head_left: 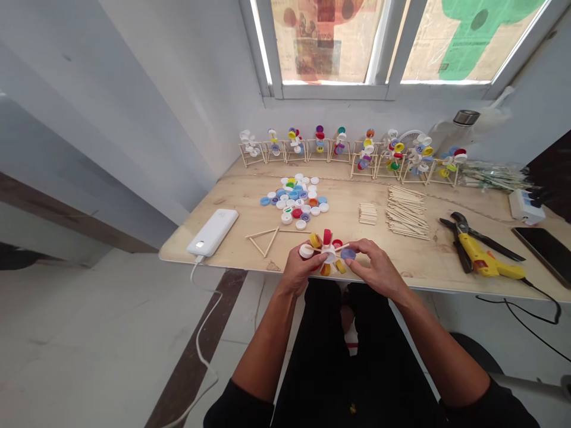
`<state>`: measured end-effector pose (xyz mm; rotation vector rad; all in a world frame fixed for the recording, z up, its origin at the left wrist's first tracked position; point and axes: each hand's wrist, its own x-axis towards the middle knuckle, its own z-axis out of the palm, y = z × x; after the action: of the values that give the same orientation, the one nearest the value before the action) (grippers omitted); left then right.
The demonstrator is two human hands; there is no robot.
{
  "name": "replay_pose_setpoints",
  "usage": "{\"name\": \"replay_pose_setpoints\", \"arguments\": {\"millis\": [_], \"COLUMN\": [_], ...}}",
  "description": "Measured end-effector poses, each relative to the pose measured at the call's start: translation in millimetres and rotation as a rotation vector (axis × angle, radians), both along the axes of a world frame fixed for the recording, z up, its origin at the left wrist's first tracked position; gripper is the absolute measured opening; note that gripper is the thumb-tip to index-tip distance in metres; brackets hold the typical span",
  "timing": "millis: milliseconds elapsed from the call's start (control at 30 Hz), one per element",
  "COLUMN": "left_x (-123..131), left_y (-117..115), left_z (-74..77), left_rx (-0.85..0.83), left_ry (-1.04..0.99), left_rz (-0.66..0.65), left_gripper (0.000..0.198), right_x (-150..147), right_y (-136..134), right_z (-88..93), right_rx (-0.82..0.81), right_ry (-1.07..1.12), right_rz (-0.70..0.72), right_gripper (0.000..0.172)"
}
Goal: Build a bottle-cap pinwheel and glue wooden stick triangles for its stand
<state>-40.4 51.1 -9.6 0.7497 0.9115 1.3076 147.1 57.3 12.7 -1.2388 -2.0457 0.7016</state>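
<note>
At the table's front edge I hold a wheel of bottle caps [329,255], with red, yellow, white and purple caps set on sticks around a white middle cap. My left hand [298,270] grips its left side, the thumb near the middle cap. The fingers and thumb of my right hand [377,268] pinch its right side, at the purple cap [348,254] and a stick. A triangle of sticks [263,241] lies flat to the left of the wheel. Just beyond my hands is a spread of loose bottle caps [294,199] in several colours.
Short sticks [367,214] and longer sticks [405,213] lie right of the caps. A yellow glue gun [484,258] and black-handled cutters [461,223] are farther right, near a phone [546,252]. A white power bank [213,232] sits left. Finished cap wheels on stick stands [319,148] line the wall.
</note>
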Motion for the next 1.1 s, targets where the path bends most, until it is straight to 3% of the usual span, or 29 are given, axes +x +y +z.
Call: {"name": "replay_pose_setpoints", "arguments": {"millis": [1100], "left_x": [-1.6], "left_y": [1.3], "left_z": [-7.6], "left_rx": [-0.02], "left_ry": [-0.026], "left_rz": [-0.005], "left_gripper": [0.035], "right_x": [-3.2], "right_y": [-3.0], "right_z": [-4.3], "right_rx": [-0.033], "right_ry": [0.028], "right_rz": [-0.014], "right_gripper": [0.025]}}
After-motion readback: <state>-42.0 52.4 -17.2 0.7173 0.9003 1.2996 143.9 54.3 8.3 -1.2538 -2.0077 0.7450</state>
